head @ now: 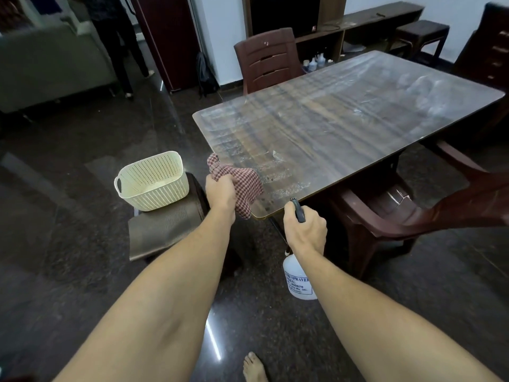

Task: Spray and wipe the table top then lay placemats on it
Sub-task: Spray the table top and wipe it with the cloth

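The wooden table top (pixel 344 117) under a clear cover shows wet streaks and droplets, densest near its front corner. My left hand (pixel 221 190) grips a red-and-white checked cloth (pixel 245 183) that lies on that front corner. My right hand (pixel 304 230) grips the black trigger head of a white spray bottle (pixel 298 279), which hangs below the table edge with its nozzle toward the corner. Dark woven placemats (pixel 162 230) lie stacked on a low stool left of the table.
A cream perforated basket (pixel 153 180) stands on the placemats. Brown plastic chairs sit at the far side (pixel 268 60) and near right (pixel 385 213) of the table. A person (pixel 118 42) stands at the back left beside a sofa (pixel 52 67). My bare foot (pixel 254 366) is on the dark floor.
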